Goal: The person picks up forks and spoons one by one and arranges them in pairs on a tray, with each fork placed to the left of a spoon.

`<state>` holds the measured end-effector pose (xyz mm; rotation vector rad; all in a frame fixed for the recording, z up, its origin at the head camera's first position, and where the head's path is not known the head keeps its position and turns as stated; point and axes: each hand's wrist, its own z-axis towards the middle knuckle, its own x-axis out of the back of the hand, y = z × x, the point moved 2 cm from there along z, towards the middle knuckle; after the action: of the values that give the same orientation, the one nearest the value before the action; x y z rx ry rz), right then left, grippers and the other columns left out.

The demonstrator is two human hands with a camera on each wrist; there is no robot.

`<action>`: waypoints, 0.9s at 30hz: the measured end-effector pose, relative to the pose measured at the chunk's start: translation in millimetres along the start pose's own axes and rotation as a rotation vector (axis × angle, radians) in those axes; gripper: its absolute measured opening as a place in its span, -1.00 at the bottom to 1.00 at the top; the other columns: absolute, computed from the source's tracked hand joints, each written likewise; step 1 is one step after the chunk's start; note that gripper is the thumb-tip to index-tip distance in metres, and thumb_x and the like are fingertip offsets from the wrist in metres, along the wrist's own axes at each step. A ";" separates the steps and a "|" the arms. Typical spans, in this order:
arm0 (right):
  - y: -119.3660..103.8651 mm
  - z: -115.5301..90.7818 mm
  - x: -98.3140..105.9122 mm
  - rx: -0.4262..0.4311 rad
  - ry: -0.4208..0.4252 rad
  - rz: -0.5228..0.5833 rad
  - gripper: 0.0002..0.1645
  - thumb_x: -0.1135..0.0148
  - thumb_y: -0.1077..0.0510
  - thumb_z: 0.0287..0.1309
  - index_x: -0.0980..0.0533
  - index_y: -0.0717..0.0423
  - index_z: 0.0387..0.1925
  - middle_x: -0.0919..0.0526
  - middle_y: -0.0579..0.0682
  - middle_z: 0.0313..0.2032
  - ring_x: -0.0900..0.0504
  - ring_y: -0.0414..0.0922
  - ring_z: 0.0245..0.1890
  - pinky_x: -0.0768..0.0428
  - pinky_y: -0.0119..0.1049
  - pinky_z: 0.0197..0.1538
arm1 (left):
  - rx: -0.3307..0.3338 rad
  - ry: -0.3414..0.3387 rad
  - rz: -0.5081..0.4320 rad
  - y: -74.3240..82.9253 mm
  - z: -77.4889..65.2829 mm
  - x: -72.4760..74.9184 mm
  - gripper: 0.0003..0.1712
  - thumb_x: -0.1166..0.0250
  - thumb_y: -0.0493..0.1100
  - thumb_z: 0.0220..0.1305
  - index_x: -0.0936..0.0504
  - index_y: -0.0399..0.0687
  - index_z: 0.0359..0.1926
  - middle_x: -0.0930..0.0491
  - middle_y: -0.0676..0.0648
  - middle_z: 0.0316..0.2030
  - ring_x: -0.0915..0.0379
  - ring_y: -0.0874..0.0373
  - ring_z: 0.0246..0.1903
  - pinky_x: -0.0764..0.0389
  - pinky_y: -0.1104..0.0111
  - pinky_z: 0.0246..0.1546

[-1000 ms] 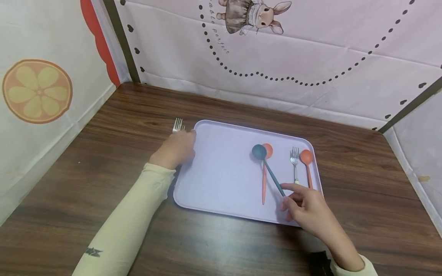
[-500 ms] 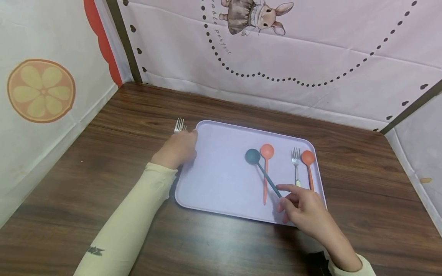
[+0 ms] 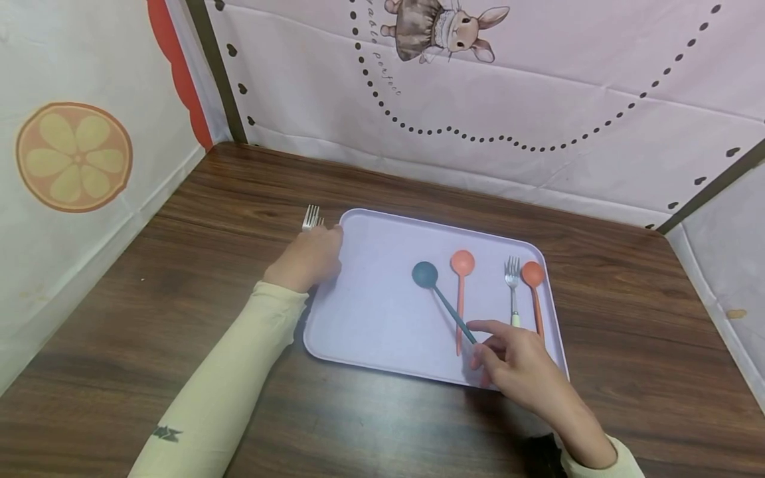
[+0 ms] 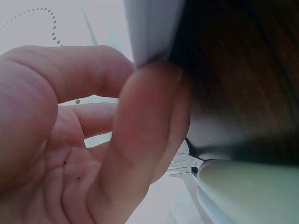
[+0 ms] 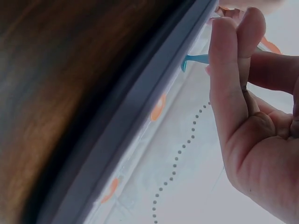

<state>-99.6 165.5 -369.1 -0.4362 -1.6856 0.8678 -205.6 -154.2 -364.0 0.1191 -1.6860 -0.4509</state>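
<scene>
A pale lilac tray (image 3: 382,312) lies on the wooden table. My left hand (image 3: 307,259) is at its left edge; in the left wrist view the thumb and a finger pinch the tray's rim (image 4: 152,30). My right hand (image 3: 516,362) pinches the handle of a dark teal spoon (image 3: 425,274) over the tray's front right part. The teal spoon's bowl points to the back left, and its handle crosses over a coral spoon (image 3: 462,263). Farther right on the tray lie a fork (image 3: 512,272) and an orange spoon (image 3: 532,273), handle ends partly hidden by the right hand.
Beyond my left hand, fork tines (image 3: 311,217) show on the table left of the tray, with a pale green handle (image 4: 243,186) in the left wrist view. A printed cloth wall (image 3: 538,79) stands behind the table, with another (image 3: 72,265) at the left.
My right hand has moved left with the teal spoon; its bowl has gone from over the coral spoon's bowl to the left of it. My left hand stays at the tray's edge.
</scene>
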 end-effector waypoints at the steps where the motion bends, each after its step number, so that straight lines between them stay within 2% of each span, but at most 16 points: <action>1: -0.5 0.3 -0.7 0.000 -0.005 -0.001 -0.57 -0.13 0.42 0.27 -0.55 0.25 0.16 -0.68 -0.12 -0.50 -0.59 -0.17 -0.62 -0.50 -0.30 -0.61 | -0.001 0.001 0.001 -0.1 0.2 -0.1 -0.47 -0.06 -0.42 0.28 -0.36 -0.54 0.27 -0.56 -0.40 -0.15 -0.48 -0.15 -0.29 -0.58 0.04 -0.22; 5: -2.8 1.5 -4.0 0.011 -0.038 0.007 -0.56 -0.12 0.42 0.28 -0.52 0.26 0.19 -0.68 -0.11 -0.49 -0.62 -0.17 -0.61 -0.55 -0.30 -0.56 | -0.001 0.008 0.001 0.0 0.7 0.0 -0.48 -0.06 -0.43 0.26 -0.38 -0.54 0.26 -0.55 -0.37 -0.20 -0.48 -0.14 -0.32 -0.58 0.06 -0.26; 13: -12.7 4.3 -10.8 0.102 -0.068 -0.053 -0.58 -0.22 0.37 0.29 -0.49 0.24 0.17 -0.64 -0.18 -0.53 -0.56 -0.24 -0.62 -0.56 -0.31 -0.50 | 0.007 -0.002 -0.004 1.3 0.2 0.8 -0.51 -0.04 -0.43 0.25 -0.40 -0.54 0.21 -0.52 -0.32 -0.29 -0.47 -0.12 -0.39 -0.56 0.12 -0.38; 21: -24.2 9.3 -13.9 0.192 -0.068 -0.124 -0.55 -0.25 0.36 0.27 -0.52 0.23 0.19 -0.63 -0.19 -0.48 -0.51 -0.31 -0.56 -0.54 -0.35 -0.47 | 0.025 -0.002 -0.006 -0.3 0.4 0.4 -0.54 -0.06 -0.42 0.26 -0.42 -0.51 0.18 -0.51 -0.31 -0.28 -0.49 -0.14 -0.37 -0.57 0.11 -0.38; 27: -36.2 13.5 -18.4 0.207 -0.097 -0.160 -0.53 -0.30 0.33 0.24 -0.54 0.23 0.19 -0.67 -0.11 -0.39 -0.55 -0.26 -0.46 -0.56 -0.35 -0.42 | 0.022 -0.008 -0.007 0.3 1.4 0.2 -0.51 -0.05 -0.41 0.28 -0.40 -0.51 0.22 -0.53 -0.34 -0.23 -0.49 -0.13 -0.35 -0.58 0.11 -0.36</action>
<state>-101.4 124.7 -356.0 -0.1183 -1.6724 0.9448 -207.0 -153.7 -363.8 0.1393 -1.6992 -0.4387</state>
